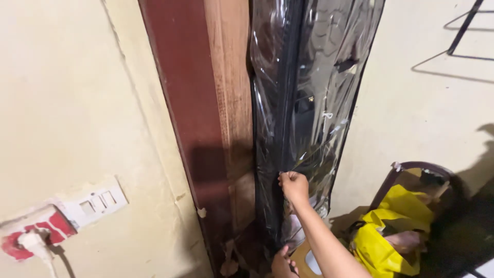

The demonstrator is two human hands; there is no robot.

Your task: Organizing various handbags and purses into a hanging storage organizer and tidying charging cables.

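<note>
A clear plastic cover (309,103) with a black zip (288,103) hangs beside a wooden door frame (229,103). The right hand (294,186) is closed on the zip low down; below it the left hand (283,263) grips the cover's bottom. A yellow bag (391,231) sits right of the hands, a switch plate (95,202) far left.

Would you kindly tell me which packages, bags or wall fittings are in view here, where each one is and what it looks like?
Clear plastic hanging cover with black zip and trim: tall, against the wooden door frame; right hand pinches its zip, left hand at its bottom.
Yellow plastic bag with black handles: crumpled, lower right, in a dark round-backed chair.
White switch plate: rectangular, on the cream wall, lower left.
Red socket with white plug: beside that plate.
</note>
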